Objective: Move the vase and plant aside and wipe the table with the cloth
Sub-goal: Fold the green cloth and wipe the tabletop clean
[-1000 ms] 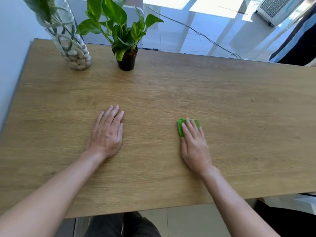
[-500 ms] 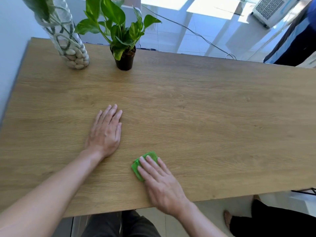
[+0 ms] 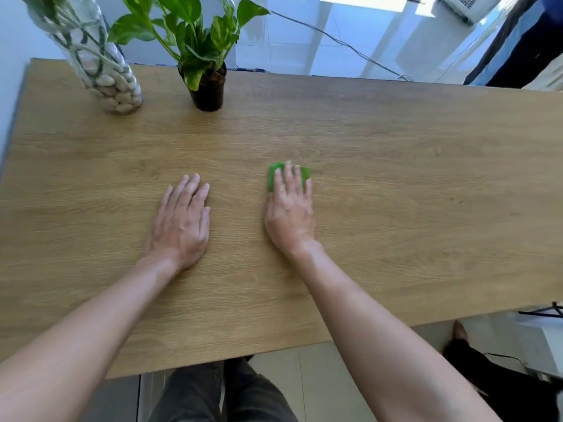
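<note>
On the wooden desk there are 1 glass vase, 1 potted plant, 1 green cloth and 2 bare hands. The vase, filled with pale stones at its base, stands at the far left corner, close to the left edge; the plant in its dark pot stands just beside it to the right, near the far edge. The left hand lies flat on the wood, palm down, fingers stretched out and holding nothing. The right hand presses flat on the cloth, its fingers spread open over it rather than curled round it; the cloth shows green past the fingertips, near the middle of the desk. The whole right half of the desk and the near strip are bare wood. Beyond the far edge a cable crosses the tiled floor. The person's dark trousers show below the near edge.
</note>
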